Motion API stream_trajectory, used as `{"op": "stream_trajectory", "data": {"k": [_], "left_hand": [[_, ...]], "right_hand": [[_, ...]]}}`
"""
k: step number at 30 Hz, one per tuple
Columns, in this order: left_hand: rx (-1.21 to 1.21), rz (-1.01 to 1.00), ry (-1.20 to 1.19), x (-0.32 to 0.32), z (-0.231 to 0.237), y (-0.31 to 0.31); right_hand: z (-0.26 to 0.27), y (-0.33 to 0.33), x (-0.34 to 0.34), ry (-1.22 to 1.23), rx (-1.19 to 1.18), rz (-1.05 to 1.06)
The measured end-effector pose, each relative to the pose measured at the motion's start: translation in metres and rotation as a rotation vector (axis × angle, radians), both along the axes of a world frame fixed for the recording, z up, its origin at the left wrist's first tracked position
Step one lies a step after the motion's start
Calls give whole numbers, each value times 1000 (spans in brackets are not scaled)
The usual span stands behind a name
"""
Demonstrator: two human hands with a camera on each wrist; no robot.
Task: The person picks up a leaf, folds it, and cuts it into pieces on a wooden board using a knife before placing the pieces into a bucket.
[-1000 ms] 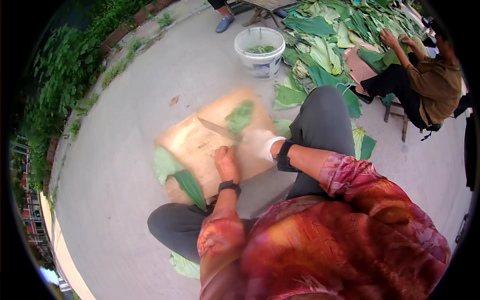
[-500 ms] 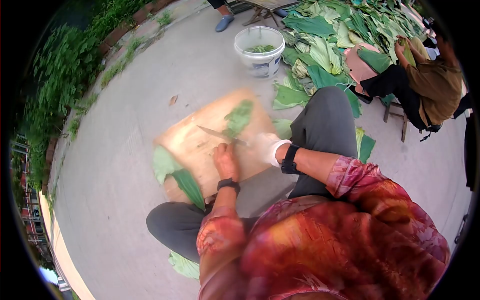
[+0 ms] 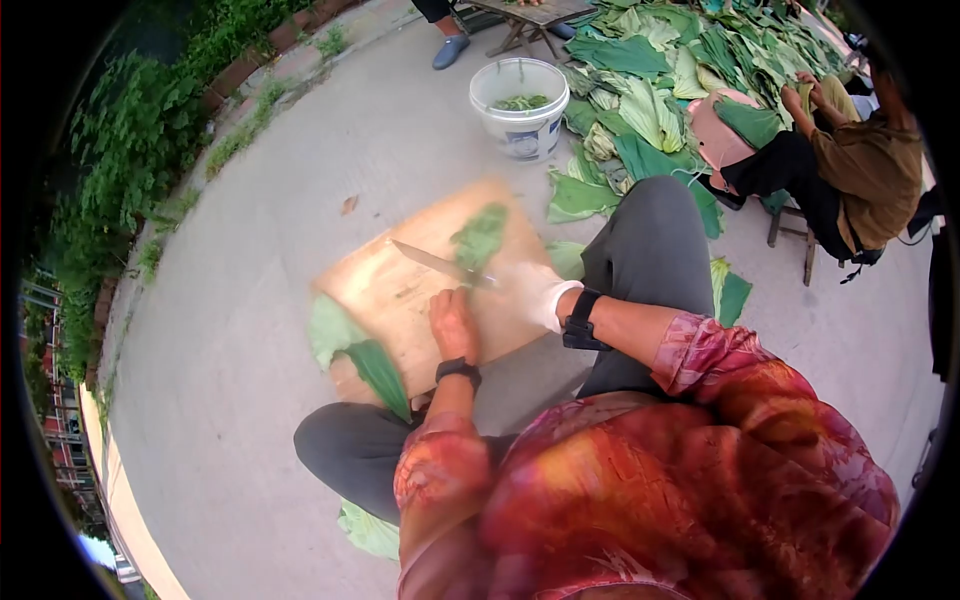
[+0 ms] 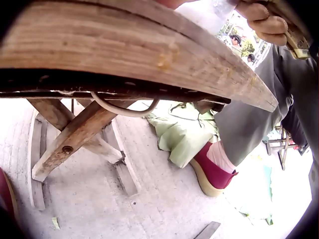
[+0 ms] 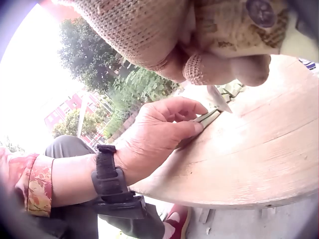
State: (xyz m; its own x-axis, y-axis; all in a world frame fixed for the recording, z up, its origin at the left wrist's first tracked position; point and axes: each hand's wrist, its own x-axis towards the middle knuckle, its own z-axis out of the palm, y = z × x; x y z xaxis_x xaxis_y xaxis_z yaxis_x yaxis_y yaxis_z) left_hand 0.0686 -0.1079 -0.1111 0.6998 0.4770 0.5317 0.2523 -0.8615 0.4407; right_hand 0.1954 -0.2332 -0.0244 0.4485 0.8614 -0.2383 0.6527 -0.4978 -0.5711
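Observation:
In the head view a knife lies over a wooden board, its handle end at my gloved right hand. The right wrist view shows that glove with fingers curled round a pale, printed handle, the blade tip by the leaf strip. My bare left hand pinches a thin folded green strip against the board. Cut green pieces sit just beyond the blade. A heap of green shreds rests on the board's far part. The left wrist view shows curled right fingers.
Whole leaves hang at the board's left corner. A white bucket with green bits stands beyond the board. At the upper right are a large pile of leaves, a pink basin and a seated person. Crossed wooden legs support the board.
The knife and right hand have shifted only slightly over the board. The left hand stays at nearly the same place. The seated person's hands have moved, and a leaf lies over the pink basin.

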Motion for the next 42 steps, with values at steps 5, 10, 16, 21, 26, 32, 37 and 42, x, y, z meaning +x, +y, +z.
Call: {"op": "stream_trajectory", "data": {"k": [5,10,16,21,26,32,37,42], "left_hand": [[2,-12,-3,1,0,-2],[34,37,31,-6,7,-3],[-12,-24,48,-12,2,-2],[-18,-28,19,-11,2,-1],[5,-5,-6,-2,-1,-1],[16,9,36,-4,-1,0],[40,25,65,-13,2,-1],[11,-4,50,-18,-3,-1]], "right_hand": [[-2,-9,-5,-20,-41,37],[4,-2,-3,-58,-85,106],[-1,12,-2,-28,-68,63],[-8,5,3,0,62,-19],[-1,-6,-7,-35,-29,45],[-6,-2,-9,-99,-105,112],[13,6,-11,-15,-116,66],[-41,15,-2,-118,127,-27]]}}
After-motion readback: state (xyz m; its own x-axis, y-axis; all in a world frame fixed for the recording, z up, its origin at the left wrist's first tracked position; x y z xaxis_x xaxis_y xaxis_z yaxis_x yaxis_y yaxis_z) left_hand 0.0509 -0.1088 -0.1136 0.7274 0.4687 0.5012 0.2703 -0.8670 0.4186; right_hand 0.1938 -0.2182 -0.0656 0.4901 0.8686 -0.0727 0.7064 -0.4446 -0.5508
